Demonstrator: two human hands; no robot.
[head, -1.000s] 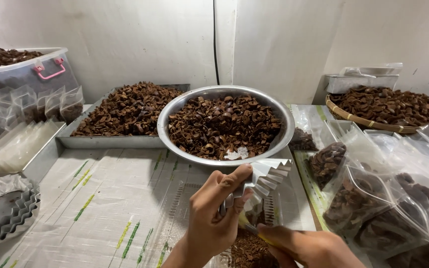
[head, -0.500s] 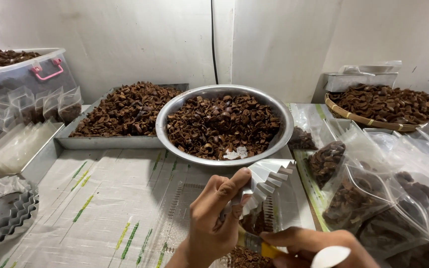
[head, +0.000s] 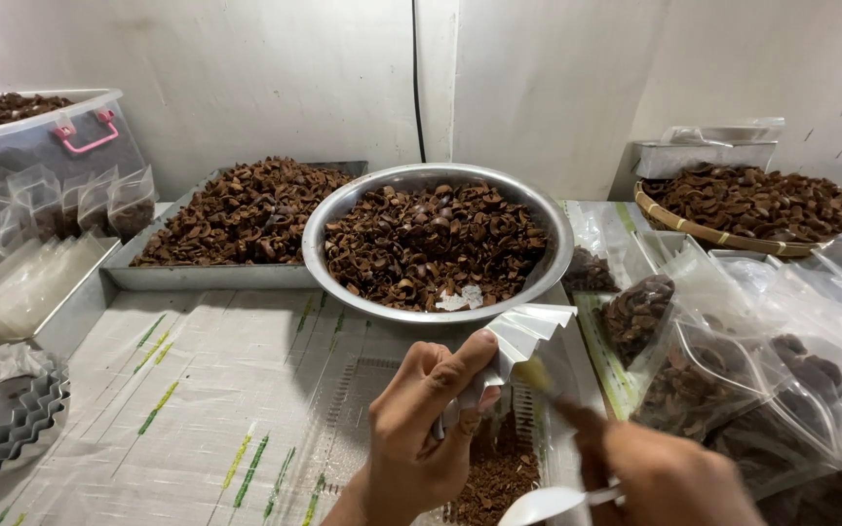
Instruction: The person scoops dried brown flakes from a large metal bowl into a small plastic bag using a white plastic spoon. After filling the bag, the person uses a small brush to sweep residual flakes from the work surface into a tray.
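My left hand [head: 426, 429] pinches the rim of a clear pleated plastic cup [head: 528, 336] and holds it just in front of a large steel bowl [head: 343, 219] of brown dried shell pieces. My right hand [head: 660, 477], blurred at the bottom right, grips a white plastic spoon [head: 548, 504] whose yellowish handle end reaches up to the cup. Brown crumbs [head: 494, 477] lie below the cup.
A metal tray [head: 202, 276] of the same brown pieces sits behind left, a woven basket [head: 713, 234] of them back right. Filled clear bags [head: 733, 370] pile on the right. Stacked pleated cups [head: 2, 409] lie at left, a lidded plastic box [head: 51, 136] at far left.
My right hand has risen and moved right, with the spoon's white bowl now low at the bottom edge. My left hand keeps the cup in about the same place.
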